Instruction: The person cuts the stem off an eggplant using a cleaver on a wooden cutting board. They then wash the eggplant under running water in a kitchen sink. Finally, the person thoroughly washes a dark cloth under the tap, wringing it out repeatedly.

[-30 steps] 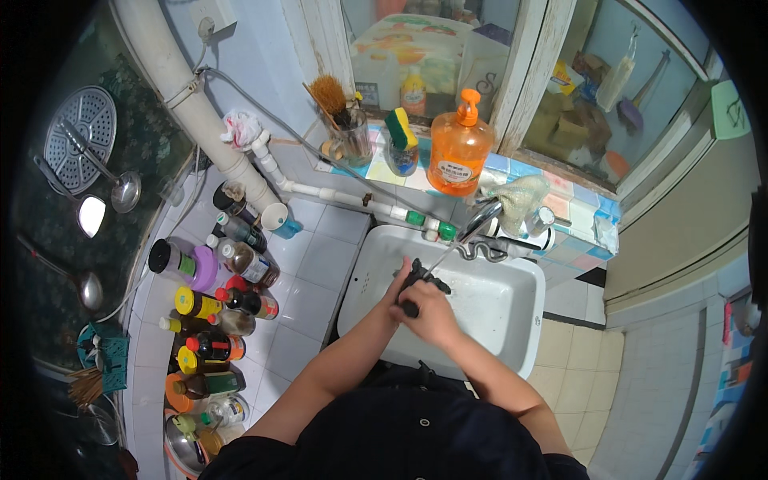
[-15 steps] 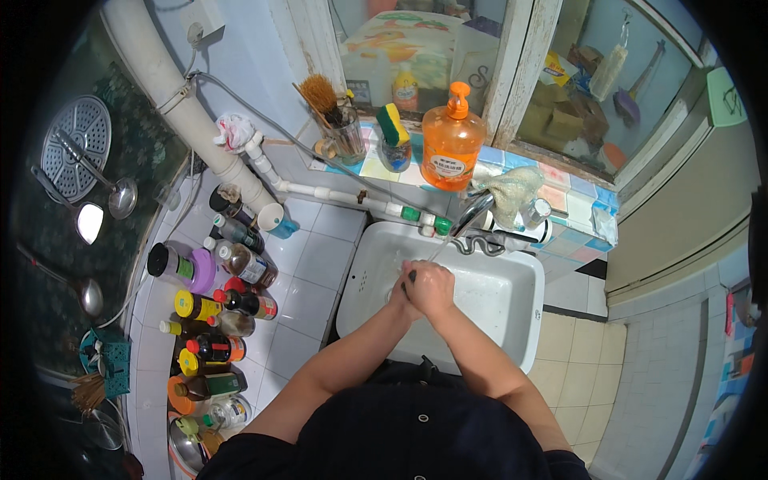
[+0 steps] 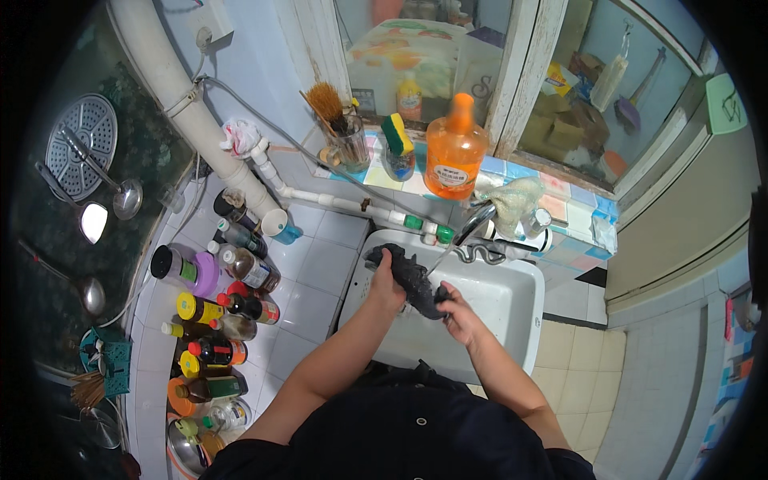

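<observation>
Between both hands a wet, crumpled dark grey cloth is spread out over the white sink. My left hand grips its upper left part, the thumb lying on top. At its lower right end, my right hand pinches the fabric between thumb and fingers. A thin stream of water falls from the chrome faucet onto or just beside the cloth's middle. Whether the cloth is a rag or a garment cannot be made out.
Behind the sink, a tiled ledge holds an orange pump bottle, a sponge in a glass and a jar of brushes. Several sauce bottles crowd the left counter. A white pipe runs along the wall.
My hands were clasped together over the sink, squeezing a mostly hidden dark thing. They have moved apart, and the dark cloth now hangs unfolded between them under the faucet.
</observation>
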The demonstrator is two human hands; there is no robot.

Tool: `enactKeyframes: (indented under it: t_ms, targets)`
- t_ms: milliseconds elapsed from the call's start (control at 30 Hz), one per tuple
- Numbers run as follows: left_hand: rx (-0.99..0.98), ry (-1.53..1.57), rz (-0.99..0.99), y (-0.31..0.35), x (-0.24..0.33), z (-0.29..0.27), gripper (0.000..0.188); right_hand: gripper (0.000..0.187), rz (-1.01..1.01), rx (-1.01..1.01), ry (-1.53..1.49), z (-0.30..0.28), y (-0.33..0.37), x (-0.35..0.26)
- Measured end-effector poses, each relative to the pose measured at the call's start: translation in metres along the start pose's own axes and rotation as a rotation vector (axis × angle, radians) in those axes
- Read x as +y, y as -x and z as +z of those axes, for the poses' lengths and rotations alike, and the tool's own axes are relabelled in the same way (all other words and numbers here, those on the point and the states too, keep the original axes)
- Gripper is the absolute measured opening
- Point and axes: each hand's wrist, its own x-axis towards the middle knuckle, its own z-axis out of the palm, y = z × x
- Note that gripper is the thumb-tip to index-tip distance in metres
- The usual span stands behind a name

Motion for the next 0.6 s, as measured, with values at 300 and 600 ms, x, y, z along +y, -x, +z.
enactKeyframes:
  t_ms: [300, 600]
  targets:
    - [-0.308, 0.155, -0.076, 0.052, -0.007, 0.041, 0.049, 0.061, 0.182, -0.394, -0.542, -0.001, -0.015, 0.009]
    - [0.196, -0.583, -0.147, 0.024, 0.006, -0.022, 0.048, 0.043, -0.255, -0.012, -0.104, 0.020, -0.005, -0.027]
